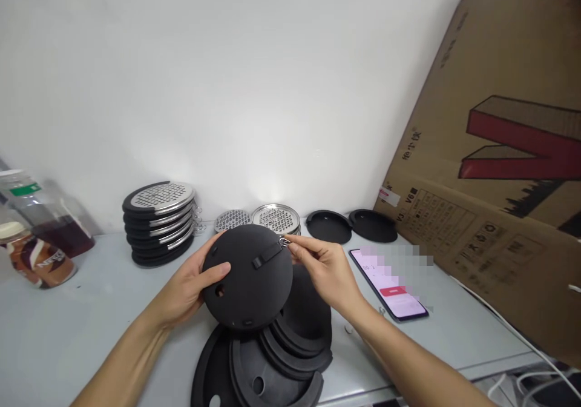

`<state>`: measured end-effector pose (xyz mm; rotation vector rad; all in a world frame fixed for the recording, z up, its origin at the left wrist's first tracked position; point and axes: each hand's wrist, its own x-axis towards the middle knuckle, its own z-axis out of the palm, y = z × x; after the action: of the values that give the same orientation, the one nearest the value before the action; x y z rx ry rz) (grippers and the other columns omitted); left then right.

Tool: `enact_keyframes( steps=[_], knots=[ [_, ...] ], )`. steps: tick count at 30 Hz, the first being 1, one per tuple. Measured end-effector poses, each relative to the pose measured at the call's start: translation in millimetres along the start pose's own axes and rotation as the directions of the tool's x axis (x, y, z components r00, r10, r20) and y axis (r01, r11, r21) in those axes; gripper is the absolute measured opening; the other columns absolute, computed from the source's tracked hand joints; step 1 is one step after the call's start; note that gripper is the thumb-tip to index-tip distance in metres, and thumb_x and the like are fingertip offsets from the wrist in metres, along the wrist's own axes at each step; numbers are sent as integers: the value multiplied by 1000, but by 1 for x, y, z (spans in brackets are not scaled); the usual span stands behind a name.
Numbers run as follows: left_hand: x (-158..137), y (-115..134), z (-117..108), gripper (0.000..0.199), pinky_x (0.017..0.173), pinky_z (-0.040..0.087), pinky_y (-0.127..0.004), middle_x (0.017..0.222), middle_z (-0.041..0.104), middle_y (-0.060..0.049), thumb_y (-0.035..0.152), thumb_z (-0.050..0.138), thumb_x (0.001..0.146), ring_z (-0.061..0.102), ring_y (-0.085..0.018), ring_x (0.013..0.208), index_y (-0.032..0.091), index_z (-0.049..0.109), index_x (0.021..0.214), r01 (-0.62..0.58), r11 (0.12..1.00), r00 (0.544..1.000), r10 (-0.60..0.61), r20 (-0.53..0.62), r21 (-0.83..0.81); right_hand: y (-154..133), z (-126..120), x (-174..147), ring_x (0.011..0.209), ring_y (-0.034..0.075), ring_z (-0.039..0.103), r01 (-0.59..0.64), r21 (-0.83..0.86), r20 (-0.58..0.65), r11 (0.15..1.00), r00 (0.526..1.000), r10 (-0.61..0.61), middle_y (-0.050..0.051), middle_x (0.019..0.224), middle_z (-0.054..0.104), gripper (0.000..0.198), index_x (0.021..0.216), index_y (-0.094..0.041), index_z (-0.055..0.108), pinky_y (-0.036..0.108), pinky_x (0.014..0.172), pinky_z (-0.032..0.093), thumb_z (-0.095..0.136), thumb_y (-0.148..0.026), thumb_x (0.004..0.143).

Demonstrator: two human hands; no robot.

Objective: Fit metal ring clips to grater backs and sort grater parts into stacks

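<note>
My left hand (pixel 193 280) grips a round black cover (pixel 254 292) by its left edge, thumb across the face. The cover is tilted toward me and shows a short strap (pixel 267 255), small slots and one round hole. At the strap's upper end, my right hand (pixel 324 268) pinches a small metal ring (pixel 284 242) between thumb and fingers. Whether the ring is threaded through the strap cannot be made out. Under the held cover lies a fanned pile of black covers (pixel 276 370) with raised curved rims, partly hidden by it.
Left stands a stack of perforated metal discs in black covers (pixel 158 225); loose perforated discs (pixel 276 218) lie behind my hands. Two black covers (pixel 329 226) rest at the back. A phone (pixel 390 286), a large cardboard box (pixel 490 213), a Nescafé jar (pixel 40 255) and a jug (pixel 59 225) flank the workspace.
</note>
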<state>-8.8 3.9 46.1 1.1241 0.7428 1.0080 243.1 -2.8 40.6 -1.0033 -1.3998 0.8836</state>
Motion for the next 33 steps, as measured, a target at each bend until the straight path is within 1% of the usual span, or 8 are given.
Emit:
enact_keyframes(
  steps=[3, 6, 10, 13, 16, 25, 29, 33],
  knots=[
    [-2, 1, 0, 69, 100, 52, -33, 142, 54, -8, 22, 69, 85, 50, -32, 130, 31, 39, 146, -21, 1000, 1000, 21, -12, -2, -1, 1, 2, 76, 20, 72, -135, 217, 77, 967, 990, 121, 5, 87, 77, 28, 105, -20, 75, 36, 75, 61, 69, -37, 83],
    [-3, 0, 2, 68, 99, 53, -34, 142, 54, -8, 22, 69, 85, 51, -32, 129, 31, 40, 145, -34, 999, 999, 34, -16, -11, -1, 2, 1, 68, 17, 70, -137, 271, 73, 953, 990, 122, 2, 78, 76, 25, 97, -19, 76, 31, 68, 60, 69, -38, 83],
    [-5, -6, 11, 67, 101, 52, -35, 144, 52, -7, 24, 68, 85, 49, -33, 131, 31, 40, 146, -72, 997, 997, 72, -34, 6, -2, 6, -5, 71, 16, 69, -18, 133, -131, 991, 991, 36, 1, 77, 75, 20, 94, -21, 78, 28, 67, 58, 68, -35, 84],
    [-6, -13, 19, 65, 105, 48, -35, 145, 51, -4, 24, 67, 86, 46, -31, 134, 33, 40, 145, -136, 989, 987, 140, -76, 50, -4, 11, -9, 85, 19, 71, 71, 35, -249, 997, 967, -60, 2, 91, 77, 17, 95, -23, 78, 30, 78, 57, 66, -31, 86],
    [-8, -19, 24, 65, 109, 44, -35, 146, 51, -3, 23, 68, 86, 44, -30, 135, 33, 41, 144, -163, 983, 980, 171, -99, 85, -5, 14, -10, 93, 20, 71, 141, -20, -310, 990, 940, -140, 1, 100, 77, 16, 97, -25, 77, 30, 86, 56, 66, -27, 87],
    [-9, -31, 41, 69, 112, 40, -41, 147, 49, -5, 26, 69, 84, 44, -30, 135, 32, 37, 145, -161, 986, 979, 164, -121, 39, -4, 17, -7, 94, 20, 72, 177, -62, -382, 982, 905, -187, 0, 100, 77, 17, 99, -25, 77, 31, 88, 57, 65, -28, 87],
    [-8, -33, 46, 74, 114, 38, -38, 148, 47, -3, 26, 69, 85, 43, -28, 136, 34, 32, 148, -148, 988, 979, 152, -134, 41, -4, 16, -4, 98, 22, 71, 183, -85, -371, 979, 906, -202, 0, 104, 76, 19, 102, -26, 76, 36, 93, 55, 63, -30, 88],
    [-6, -25, 42, 73, 107, 46, -36, 147, 48, -3, 26, 72, 82, 47, -28, 133, 36, 35, 145, -134, 991, 979, 132, -154, -1, -5, 10, -2, 103, 24, 69, 176, -108, -281, 978, 939, -200, 1, 109, 74, 23, 108, -28, 74, 40, 96, 53, 61, -33, 90]
  ],
)
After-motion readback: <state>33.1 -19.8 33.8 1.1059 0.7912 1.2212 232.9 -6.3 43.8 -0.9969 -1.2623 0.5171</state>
